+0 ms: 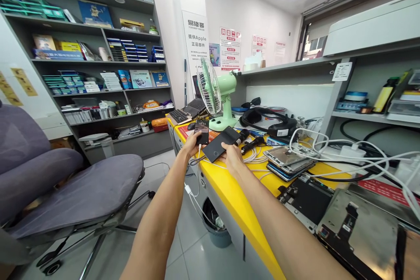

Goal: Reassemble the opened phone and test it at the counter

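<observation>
In my left hand (191, 143) is an upright smartphone (202, 131) with its screen lit and a clock showing. A white charging cable (199, 150) runs from its lower end. My right hand (231, 155) grips a second, larger dark phone (220, 145), thumb on its face near a round button mark; its screen is black. Both phones are over the front edge of the yellow workbench (226, 183), the dark one tilted. Fingers behind the phones are hidden. A braided cable (197, 162) lies just below the dark phone.
A green fan (223, 96), a laptop (194, 107) and a black headset (267, 120) stand behind the phones. Stacked phone parts (288, 159) and opened tablets (357, 232) cover the right side. A purple chair (78, 197) stands left; a bin (218, 232) is below.
</observation>
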A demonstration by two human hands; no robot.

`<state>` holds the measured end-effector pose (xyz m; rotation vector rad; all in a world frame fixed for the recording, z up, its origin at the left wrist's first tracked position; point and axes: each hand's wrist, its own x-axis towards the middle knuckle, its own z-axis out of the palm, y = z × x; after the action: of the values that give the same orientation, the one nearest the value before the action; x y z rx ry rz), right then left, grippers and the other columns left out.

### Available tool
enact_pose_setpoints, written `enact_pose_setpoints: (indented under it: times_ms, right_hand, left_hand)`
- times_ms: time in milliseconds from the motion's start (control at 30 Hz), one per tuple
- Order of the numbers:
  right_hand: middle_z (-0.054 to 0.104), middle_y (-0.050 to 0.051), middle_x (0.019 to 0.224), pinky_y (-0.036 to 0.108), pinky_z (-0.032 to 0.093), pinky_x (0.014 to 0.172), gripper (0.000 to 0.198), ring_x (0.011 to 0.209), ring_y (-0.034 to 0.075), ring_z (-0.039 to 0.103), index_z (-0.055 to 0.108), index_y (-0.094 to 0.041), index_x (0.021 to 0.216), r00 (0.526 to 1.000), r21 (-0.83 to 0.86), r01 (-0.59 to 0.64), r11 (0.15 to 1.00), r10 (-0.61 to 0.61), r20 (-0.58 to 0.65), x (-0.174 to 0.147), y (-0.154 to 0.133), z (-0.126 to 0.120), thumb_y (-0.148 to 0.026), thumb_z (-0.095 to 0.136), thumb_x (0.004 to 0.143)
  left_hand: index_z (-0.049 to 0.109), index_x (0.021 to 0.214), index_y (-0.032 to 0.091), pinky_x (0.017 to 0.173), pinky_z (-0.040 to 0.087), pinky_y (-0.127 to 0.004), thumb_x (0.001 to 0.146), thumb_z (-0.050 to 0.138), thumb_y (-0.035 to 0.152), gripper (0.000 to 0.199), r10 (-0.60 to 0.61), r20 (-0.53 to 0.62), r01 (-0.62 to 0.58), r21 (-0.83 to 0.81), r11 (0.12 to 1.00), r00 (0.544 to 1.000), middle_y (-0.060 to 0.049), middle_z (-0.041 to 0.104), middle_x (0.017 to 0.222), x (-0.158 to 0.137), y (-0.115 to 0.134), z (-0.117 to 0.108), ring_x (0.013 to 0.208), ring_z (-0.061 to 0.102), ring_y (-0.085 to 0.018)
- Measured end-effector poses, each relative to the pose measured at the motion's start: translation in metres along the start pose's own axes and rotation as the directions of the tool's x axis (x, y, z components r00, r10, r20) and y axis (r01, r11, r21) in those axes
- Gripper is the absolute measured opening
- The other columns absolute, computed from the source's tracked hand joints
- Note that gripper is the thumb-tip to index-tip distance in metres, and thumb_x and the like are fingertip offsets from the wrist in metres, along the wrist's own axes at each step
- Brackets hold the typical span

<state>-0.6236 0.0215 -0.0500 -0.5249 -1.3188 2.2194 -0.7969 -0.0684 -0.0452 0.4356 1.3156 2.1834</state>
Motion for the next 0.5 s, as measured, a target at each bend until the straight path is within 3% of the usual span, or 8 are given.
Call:
enact_pose_setpoints:
  times_ms: [367, 500]
  right_hand:
    - [0.063, 0.01, 0.126, 0.043, 0.058, 0.086, 0.034, 0.104, 0.023, 0.067, 0.059, -0.018, 0.128, 0.999, 0.037, 0.007, 0.999, -0.008, 0.039, -0.008, -0.004, -0.005, -0.033, 0.063, 0.097]
    - [0.063, 0.009, 0.126, 0.043, 0.058, 0.086, 0.034, 0.104, 0.023, 0.067, 0.06, -0.018, 0.127, 0.999, -0.013, 0.033, 0.999, -0.033, 0.031, -0.009, -0.004, 0.006, -0.033, 0.062, 0.097]
  left_hand:
    - [0.058, 0.127, 0.017, 0.088, 0.056, -0.045, 0.096, 0.062, 0.036, 0.037, -0.006, 0.011, 0.006, 0.011, 1.0, 1.0, -0.011, 0.061, 0.126, -0.003, -0.001, 0.002, 0.106, 0.064, -0.024]
    - [0.059, 0.127, 0.016, 0.087, 0.057, -0.044, 0.096, 0.062, 0.035, 0.036, 0.004, 0.033, -0.004, 0.011, 1.0, 0.999, -0.01, 0.062, 0.125, -0.009, 0.009, -0.004, 0.105, 0.065, -0.023]
